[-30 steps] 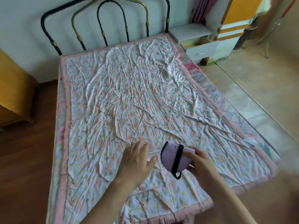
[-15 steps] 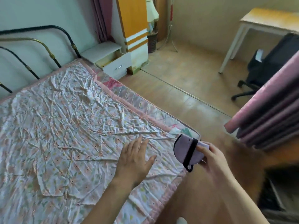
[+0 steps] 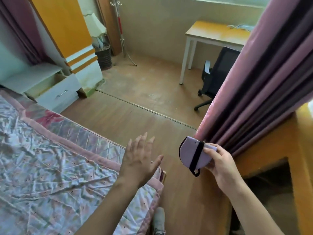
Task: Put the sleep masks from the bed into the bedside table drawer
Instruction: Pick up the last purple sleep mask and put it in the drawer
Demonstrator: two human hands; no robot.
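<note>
— What can't you make out?

— The inside of the bedside table drawer [image 3: 50, 85]. It stands pulled out at the far left, beyond the bed [image 3: 55, 170], but its front panel hides what lies in it. The bed runs off the left and bottom edges, and the sleep mask [image 3: 192, 154] is partly covered by the thumb that holds it.

— Where is the mask?

— In the right hand [image 3: 220, 164], raised over the wooden floor [image 3: 135, 116], well apart from the drawer. The grip pinches its edge; a black strap crosses the lilac fabric and loops below it.

— And the other hand?

— The left hand [image 3: 139, 160] hovers over the bed's corner, fingers spread, holding nothing.

— What's around?

— A pink curtain [image 3: 254, 92] hangs just behind the mask, blocking part of a black office chair [image 3: 218, 77] and a table [image 3: 215, 32]. An orange wardrobe [image 3: 67, 33] stands just beside the bedside table.
</note>
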